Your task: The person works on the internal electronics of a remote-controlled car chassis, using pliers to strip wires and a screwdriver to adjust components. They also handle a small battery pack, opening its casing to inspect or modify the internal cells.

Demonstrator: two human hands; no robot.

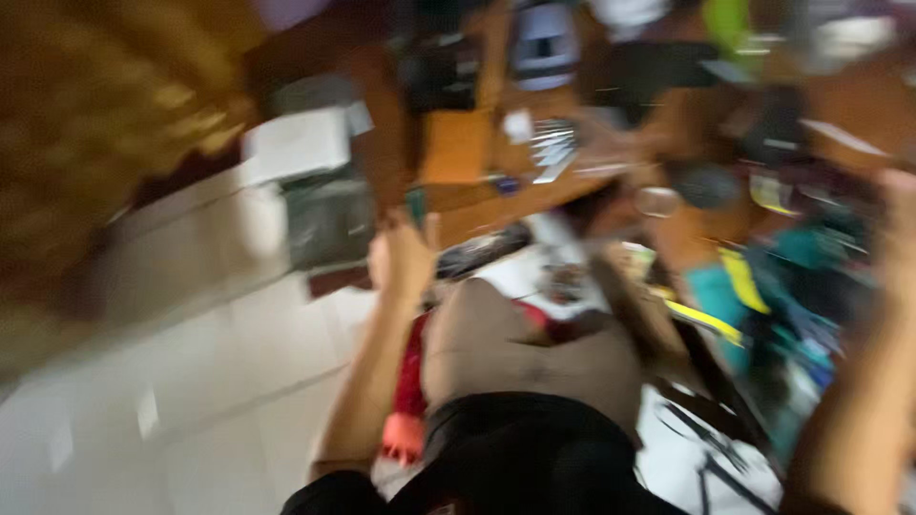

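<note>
View: heavy motion blur; fine detail lost.
Left hand (403,259): raised at the near edge of the wooden desk (458,205), fingers curled around a small dark green object (416,204); object's kind cannot be told.
Right hand (899,224): at the frame's right edge, over a teal and yellow clutter (763,296); whether its fingers are open or closed cannot be told.
Lap: tan cloth (496,348) with a red item (412,381) just beside it.
Floor (191,381): pale tiles, left of the person.
</note>
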